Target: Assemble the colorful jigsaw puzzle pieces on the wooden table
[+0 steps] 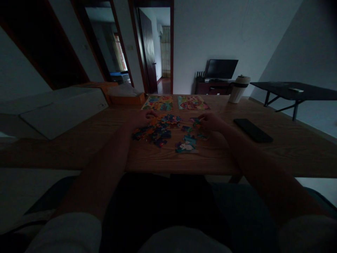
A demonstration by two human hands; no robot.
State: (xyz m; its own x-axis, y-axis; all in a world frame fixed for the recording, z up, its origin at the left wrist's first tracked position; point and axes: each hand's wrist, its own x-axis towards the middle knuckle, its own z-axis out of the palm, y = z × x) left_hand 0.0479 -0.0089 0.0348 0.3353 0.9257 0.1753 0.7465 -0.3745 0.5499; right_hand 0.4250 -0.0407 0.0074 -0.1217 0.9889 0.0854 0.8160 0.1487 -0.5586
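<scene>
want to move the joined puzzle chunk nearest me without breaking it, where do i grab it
The joined puzzle chunk lies flat near the table's front edge. Probably slide fingers under its near edge from your side, supporting both ends; pinching one corner may pull pieces apart.

A: Location of the loose puzzle pieces?
B: Centre of frame, flat, scattered in a colourful cluster.
A: Any assembled section?
B: Yes, the joined turquoise patch lies lower right of the cluster.

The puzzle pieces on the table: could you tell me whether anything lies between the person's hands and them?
Nothing visible does. The left hand rests at the far left edge of the loose puzzle pieces, and the right hand is on pieces at the right. The phone lies off to the right, apart.
</scene>
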